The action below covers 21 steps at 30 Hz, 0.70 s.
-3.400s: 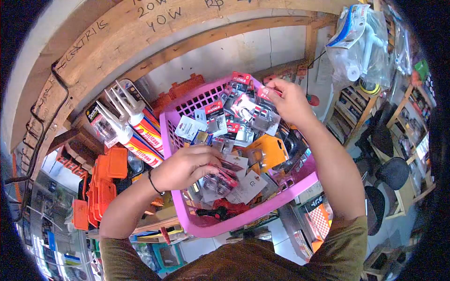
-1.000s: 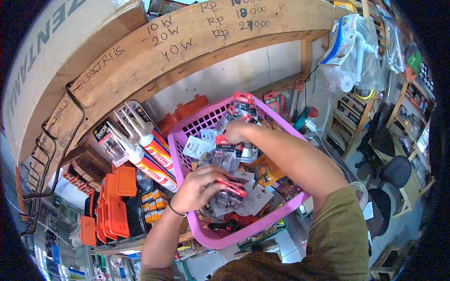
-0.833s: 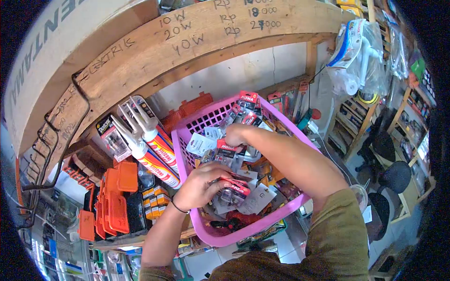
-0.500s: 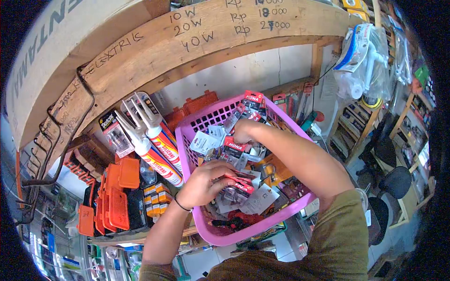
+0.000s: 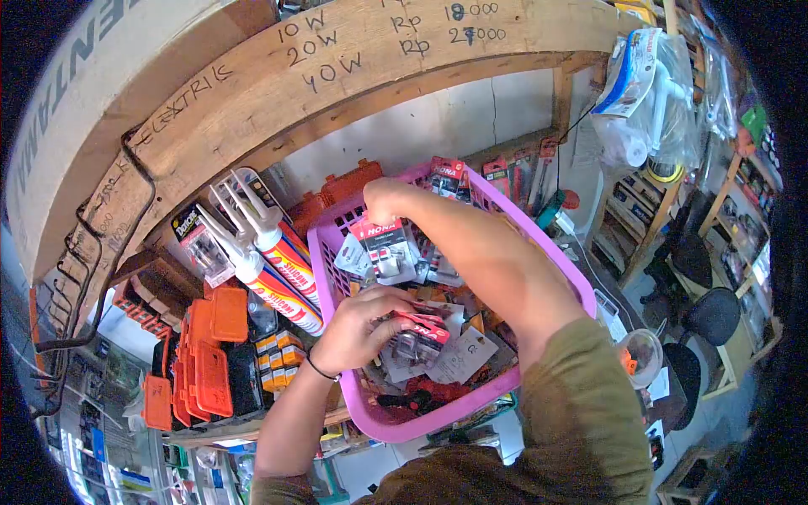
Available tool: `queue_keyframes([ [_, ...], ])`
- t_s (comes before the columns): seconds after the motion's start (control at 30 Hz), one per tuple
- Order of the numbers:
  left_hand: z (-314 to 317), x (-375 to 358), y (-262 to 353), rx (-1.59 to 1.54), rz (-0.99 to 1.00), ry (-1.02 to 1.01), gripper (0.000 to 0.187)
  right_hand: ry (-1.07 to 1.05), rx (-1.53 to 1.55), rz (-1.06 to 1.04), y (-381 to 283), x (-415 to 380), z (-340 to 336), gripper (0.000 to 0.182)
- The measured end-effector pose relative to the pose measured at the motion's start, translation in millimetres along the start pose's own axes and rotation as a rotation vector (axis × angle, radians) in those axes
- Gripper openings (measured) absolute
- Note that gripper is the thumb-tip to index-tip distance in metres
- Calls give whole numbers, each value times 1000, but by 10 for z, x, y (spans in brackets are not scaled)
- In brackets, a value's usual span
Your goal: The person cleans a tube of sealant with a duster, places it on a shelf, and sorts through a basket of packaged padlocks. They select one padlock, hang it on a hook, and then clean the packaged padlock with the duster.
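Note:
Inside the pink plastic basket [image 5: 459,417] lie many carded packs, loose cards and dark small items. My left hand [image 5: 364,330] is closed over the basket's near-left part, gripping red-topped HONA blister packs [image 5: 421,335] in a small stack. My right hand [image 5: 383,202] reaches across to the far-left rim. It pinches the red top of another HONA blister pack [image 5: 389,257], which faces me with metallic pieces behind clear plastic. One more HONA pack [image 5: 448,177] stands at the basket's far corner, touched by neither hand.
Left of the basket stand silicone sealant tubes [image 5: 282,295], with orange cases [image 5: 206,362] and small yellow-orange boxes [image 5: 278,358] nearer me. A wooden beam [image 5: 370,80] with handwritten prices crosses above. Bagged white fittings [image 5: 648,101] hang at the right.
My right hand has moved left and away from me, lifting a HONA blister pack up from among the others. The left hand keeps its stack almost in place. The view has shifted slightly.

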State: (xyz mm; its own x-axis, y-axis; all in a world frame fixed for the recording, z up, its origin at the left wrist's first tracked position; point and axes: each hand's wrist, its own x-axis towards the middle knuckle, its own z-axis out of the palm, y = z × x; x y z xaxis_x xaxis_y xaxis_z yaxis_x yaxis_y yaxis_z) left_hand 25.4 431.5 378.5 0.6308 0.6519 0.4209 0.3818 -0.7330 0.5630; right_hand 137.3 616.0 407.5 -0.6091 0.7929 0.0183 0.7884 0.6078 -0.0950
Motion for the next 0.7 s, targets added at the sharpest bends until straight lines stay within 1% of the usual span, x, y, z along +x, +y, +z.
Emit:
queue_keyframes([
  [0.03,0,-1,-9,-1,1,1,13,-58,-43,8,27,68,59,21],
  [0.07,2,-9,-19,12,5,11,13,37,1,24,28,62,121,23],
  [0.1,5,-20,-29,25,8,21,14,33,-1,24,110,127,223,23],
  [0.17,12,-24,-43,19,2,20,14,118,-1,-105,260,155,323,16],
  [0.23,14,-8,-40,12,3,15,14,138,8,-102,338,87,362,15],
  [0.3,8,-7,-17,18,-28,8,14,155,20,-99,324,-62,284,14],
  [0.37,10,-9,-34,11,-8,15,13,173,25,-152,319,-198,202,13],
  [0.4,2,-4,-16,26,-7,12,13,169,26,-147,322,-272,191,13],
  [0.47,6,-10,-25,31,-3,14,12,299,198,-137,363,-430,183,16],
  [0.5,10,-14,-26,26,-3,14,12,294,198,-135,397,-505,174,16],
  [0.57,3,-12,-15,35,-1,25,12,27,-43,-33,470,-664,145,23],
  [0.6,-4,-10,-3,33,-2,25,12,25,-43,-32,467,-771,140,23],
  [0.67,-6,-11,21,4,-28,16,13,-210,-251,106,419,-1000,211,31],
  [0.7,-5,-9,22,2,-26,15,13,-211,-251,109,423,-1059,255,31],
])
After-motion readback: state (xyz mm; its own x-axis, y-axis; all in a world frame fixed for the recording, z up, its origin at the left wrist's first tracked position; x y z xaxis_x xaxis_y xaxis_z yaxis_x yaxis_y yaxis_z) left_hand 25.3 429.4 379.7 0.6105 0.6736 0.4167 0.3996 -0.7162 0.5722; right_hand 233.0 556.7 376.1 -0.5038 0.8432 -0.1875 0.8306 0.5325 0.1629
